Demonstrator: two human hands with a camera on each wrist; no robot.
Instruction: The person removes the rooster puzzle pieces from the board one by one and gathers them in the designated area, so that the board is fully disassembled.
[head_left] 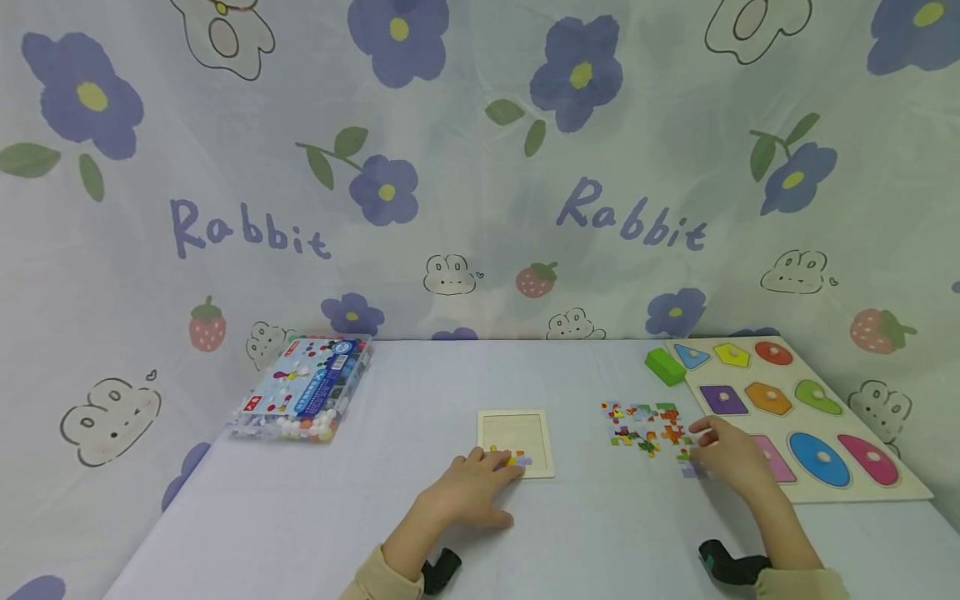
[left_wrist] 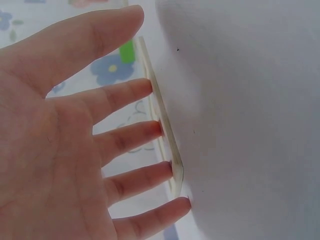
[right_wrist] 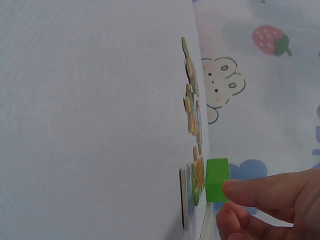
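My left hand [head_left: 474, 487] lies over the near edge of a small wooden puzzle tray [head_left: 514, 422], its fingers spread and fairly straight. In the left wrist view the fingertips [left_wrist: 161, 128] touch the tray's edge. A few colourful jigsaw pieces [head_left: 519, 458] sit inside the tray along its near side, partly covered by those fingers. To the right, loose jigsaw pieces [head_left: 637, 429] lie in a group on the white table. Beside this group hovers my right hand [head_left: 727, 454], fingers loosely bent with nothing seen between them, close to a piece [head_left: 687, 467] at the near right.
A wooden shape board [head_left: 757, 372] with knobbed coloured shapes lies right of my right hand. A green block [head_left: 664, 367] rests at its far left corner. At the back left is a clear plastic box [head_left: 300, 387] with a printed blue cover.
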